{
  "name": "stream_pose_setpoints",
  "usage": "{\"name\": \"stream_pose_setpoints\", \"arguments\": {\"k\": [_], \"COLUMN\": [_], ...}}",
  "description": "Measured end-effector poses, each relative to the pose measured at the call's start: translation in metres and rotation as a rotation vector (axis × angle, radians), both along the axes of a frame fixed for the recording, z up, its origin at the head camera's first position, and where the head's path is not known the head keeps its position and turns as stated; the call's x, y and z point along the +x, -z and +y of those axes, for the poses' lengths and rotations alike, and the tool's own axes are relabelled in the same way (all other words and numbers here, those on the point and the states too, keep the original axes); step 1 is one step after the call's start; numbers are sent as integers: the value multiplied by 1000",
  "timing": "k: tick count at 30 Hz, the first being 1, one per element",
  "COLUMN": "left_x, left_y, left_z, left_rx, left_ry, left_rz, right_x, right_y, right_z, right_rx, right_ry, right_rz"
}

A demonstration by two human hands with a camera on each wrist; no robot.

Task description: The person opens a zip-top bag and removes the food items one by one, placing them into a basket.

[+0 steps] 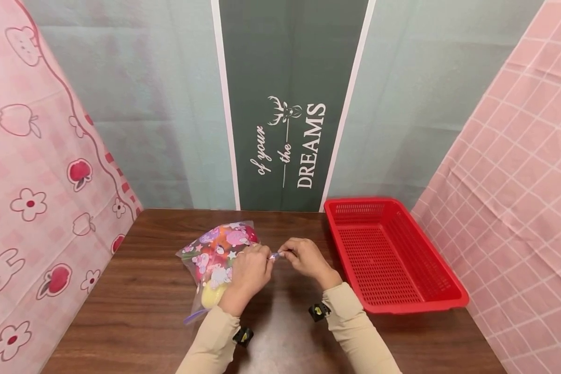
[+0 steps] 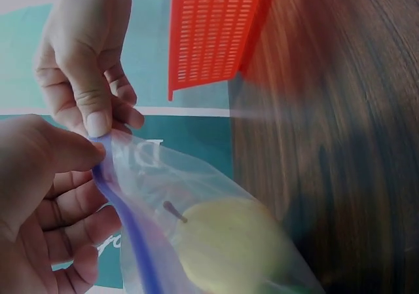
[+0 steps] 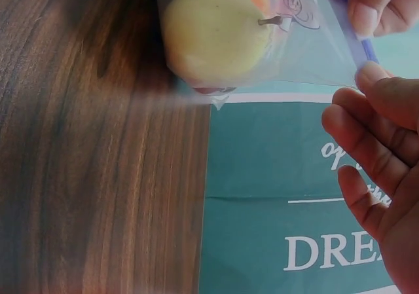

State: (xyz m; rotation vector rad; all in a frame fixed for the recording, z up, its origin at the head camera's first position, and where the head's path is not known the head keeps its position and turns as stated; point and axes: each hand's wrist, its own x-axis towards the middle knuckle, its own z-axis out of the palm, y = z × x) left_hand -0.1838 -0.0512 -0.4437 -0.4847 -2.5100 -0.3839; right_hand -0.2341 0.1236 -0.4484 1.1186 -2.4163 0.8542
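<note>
A clear zip bag [image 1: 219, 249] printed with pink cartoon pigs lies tilted on the table, filled with colourful contents. Through its film shows a round yellow fruit with a brown stem [image 2: 229, 245]; something orange and green sits behind it in the right wrist view. Along the bag's mouth runs a purple zip strip [image 2: 134, 232]. Between thumb and fingers my left hand [image 1: 250, 270] pinches this strip near its corner. Right beside it, my right hand [image 1: 308, 259] pinches the strip's end, its other fingers loosely bent. Both thumbs are nearly touching.
To the right stands a red perforated plastic basket [image 1: 376, 254], with nothing visible inside. Beneath everything is a dark wood-grain table [image 1: 135, 301]. A green and blue cloth with lettering [image 1: 290, 62] hangs behind it, and pink patterned cloths [image 1: 519, 182] close off both sides.
</note>
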Motion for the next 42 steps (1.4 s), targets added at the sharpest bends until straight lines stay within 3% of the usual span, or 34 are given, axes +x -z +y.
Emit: {"name": "stream_pose_setpoints", "arguments": {"k": [5,12,19,27,36,42], "left_x": [3,7,11,13,18,20], "left_y": [0,2,3,2,-1,0], "left_z": [-5,-11,-17,-20,-25,-28], "left_rx": [3,-6,-20,-51,-60,-50], "left_ry": [-4,-8,-19,1,17,20], "left_rz": [-33,5,-22,-1,10,26], "right_x": [-1,-4,-5,-9,-11,-12], "right_y": [0,1,-1,-1,0,-1], "right_z": [0,1,2,5,7,7], "right_rx": [-18,-39,-42,-65,-113,-143], "right_ry": [5,7,7,22,37,38], "right_rz": [-44,-46,-66,-86,-166,-144]}}
